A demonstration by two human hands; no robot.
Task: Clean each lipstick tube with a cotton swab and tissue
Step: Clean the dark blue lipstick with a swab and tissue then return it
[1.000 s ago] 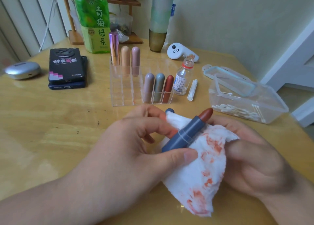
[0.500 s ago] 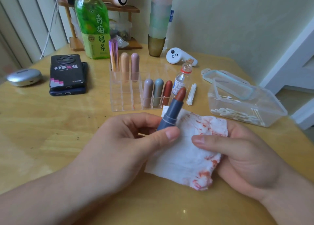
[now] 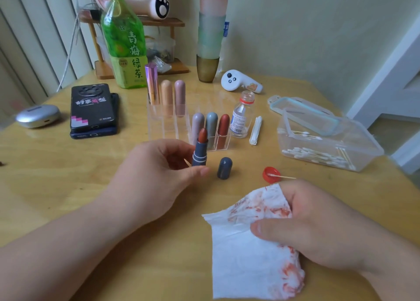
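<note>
1. My left hand (image 3: 159, 178) pinches the lipstick (image 3: 200, 156) between thumb and fingers, near the middle of the surface (image 3: 56, 175). The lipstick stands upright with its long axis vertical and its red bullet bare on top.
2. My right hand (image 3: 318, 228) sits toward the near edge, its thumb clamping the tissue (image 3: 245, 255), which is smeared red along its right side. It is well apart from the lipstick.
3. The next move turns on the cap (image 3: 224, 167), I reckon. It stands dome-up on the surface just right of the lipstick, not touching it. It lies between my hands and nearer the left.
4. The left is full, so I judge the right must let go of the tissue to lift the cap. The cap already faces the right way to go down over the bullet.
5. A swab (image 3: 281, 177) lies right of the cap, its tip in a red lid (image 3: 270, 174).
6. Writing: the green bottle (image 3: 126, 43) at the far edge reads 青梅绿茶. The label on the small bottle (image 3: 242, 118) is too small to read, and I can't make out the lettering on the phone (image 3: 92, 107).
</note>
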